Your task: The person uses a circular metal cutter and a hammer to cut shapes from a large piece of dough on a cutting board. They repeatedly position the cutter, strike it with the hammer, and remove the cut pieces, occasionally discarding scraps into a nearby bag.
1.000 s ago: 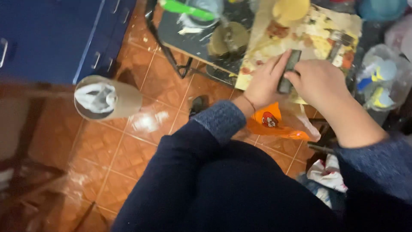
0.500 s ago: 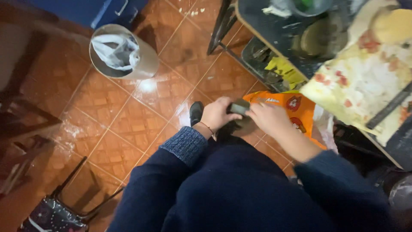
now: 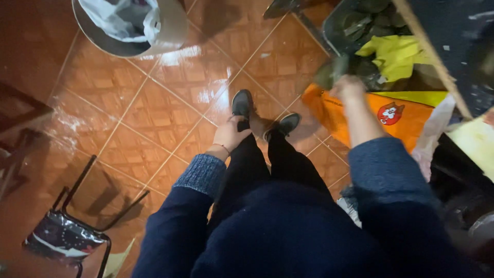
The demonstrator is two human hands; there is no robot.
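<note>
Looking down from the head view: right hand [image 3: 349, 88] raised over an orange bag [image 3: 360, 116], fingers curled around a dark greenish object [image 3: 332, 72] that is blurred, so its kind cannot be told; the object sits at the fingertips, above the upper left corner of the bag and just beside a dark bin [image 3: 360, 23] of dark scraps. Left hand [image 3: 230, 135] lowered in front of the knees, loosely curled, near the left shoe; whether it grasps anything cannot be told. Both arms in dark blue knitted sleeves, a thin bracelet [image 3: 222, 148] at the left wrist. Black trousers [image 3: 267, 164] and two dark shoes [image 3: 242, 103], one pointing up the frame, the other [image 3: 284, 124] angled to the right, both on the reddish tiled floor [image 3: 154, 113], which is glossy and shows pale smears at left. Orange bag: printed with a small cartoon figure, lying against the legs of the desk [image 3: 453, 41] at right. Yellow-green cloth or plastic [image 3: 399, 56] tucked just above the bag, touching it along a yellow strip. Round grey bucket [image 3: 170, 25] lined with a white plastic bag [image 3: 121, 18], at top left, well apart from both hands. Metal-framed chair [image 3: 67, 237] with a dark patterned seat at lower left. Pale plastic [image 3: 435, 128] hanging just beside the right edge of the orange bag.
</note>
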